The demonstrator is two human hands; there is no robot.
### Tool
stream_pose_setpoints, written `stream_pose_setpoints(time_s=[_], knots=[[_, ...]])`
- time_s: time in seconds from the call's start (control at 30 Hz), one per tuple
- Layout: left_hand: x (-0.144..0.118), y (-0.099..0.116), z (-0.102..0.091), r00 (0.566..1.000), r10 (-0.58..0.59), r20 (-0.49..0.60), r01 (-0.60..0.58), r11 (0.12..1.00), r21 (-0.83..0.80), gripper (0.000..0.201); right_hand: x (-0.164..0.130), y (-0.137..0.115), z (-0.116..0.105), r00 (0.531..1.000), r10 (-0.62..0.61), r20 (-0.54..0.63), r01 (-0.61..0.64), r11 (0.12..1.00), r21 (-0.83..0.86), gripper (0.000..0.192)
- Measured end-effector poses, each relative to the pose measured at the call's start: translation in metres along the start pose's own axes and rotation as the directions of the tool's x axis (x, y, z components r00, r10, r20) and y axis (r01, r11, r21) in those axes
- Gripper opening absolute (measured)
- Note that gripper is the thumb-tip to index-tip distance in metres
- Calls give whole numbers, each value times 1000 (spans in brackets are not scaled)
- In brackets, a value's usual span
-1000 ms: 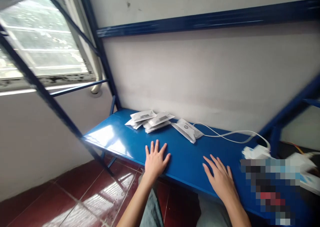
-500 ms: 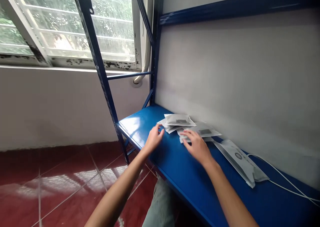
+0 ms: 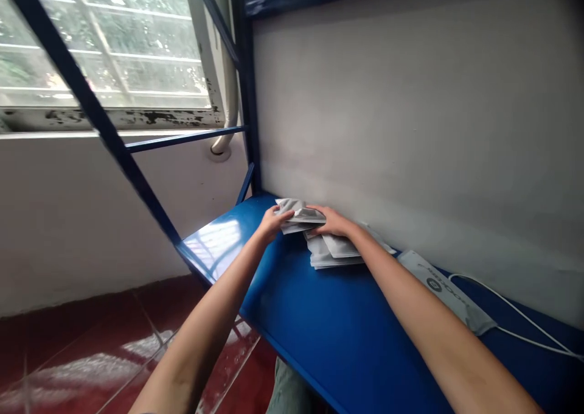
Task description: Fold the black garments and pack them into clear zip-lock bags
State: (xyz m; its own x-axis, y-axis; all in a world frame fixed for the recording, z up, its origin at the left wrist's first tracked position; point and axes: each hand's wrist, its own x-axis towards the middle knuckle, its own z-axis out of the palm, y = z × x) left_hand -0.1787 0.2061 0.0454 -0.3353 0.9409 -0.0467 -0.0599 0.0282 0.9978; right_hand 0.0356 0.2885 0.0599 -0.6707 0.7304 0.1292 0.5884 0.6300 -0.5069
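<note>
A blue shelf runs under both arms. Just past the right hand lies a loose heap of white pouches, not yet squared up. One larger pouch sits well off to that hand's right, untouched. The left hand pinches the top pouch; the right presses flat on it.

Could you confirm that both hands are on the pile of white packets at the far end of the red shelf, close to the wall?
Not quite: the shelf is blue, not red; the red surface is the floor tiles below it. The head view shows this. The rest holds: the left hand and right hand are both on the pile of white packets at the far end, close to the wall.
</note>
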Motion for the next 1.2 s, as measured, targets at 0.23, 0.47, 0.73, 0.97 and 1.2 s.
stream_pose_setpoints(time_s=[0.23, 0.47, 0.73, 0.97, 1.2], knots=[[-25, 51, 56, 914, 286, 287, -264, 958, -114, 79, -88, 9, -71, 965, -41, -261, 40, 999, -10, 83], [-51, -18, 124, 964, 213, 159, -264, 824, 501, 91, -160, 72, -49, 975, 222, 28, -217, 969, -122, 74], [-78, 0, 113, 847, 331, 415, -523, 385, 760, 87, -162, 55, -70, 981, 147, -129, -171, 966, -195, 48], [-170, 32, 115, 403, 588, 701, -860, -18, 510, 48, -283, -27, -89, 892, -106, -439, -4, 970, -243, 44], [-297, -62, 112, 375, 372, 849, -921, 48, 386, 63, -494, -52, 5, 906, 122, -406, -230, 946, -229, 48]])
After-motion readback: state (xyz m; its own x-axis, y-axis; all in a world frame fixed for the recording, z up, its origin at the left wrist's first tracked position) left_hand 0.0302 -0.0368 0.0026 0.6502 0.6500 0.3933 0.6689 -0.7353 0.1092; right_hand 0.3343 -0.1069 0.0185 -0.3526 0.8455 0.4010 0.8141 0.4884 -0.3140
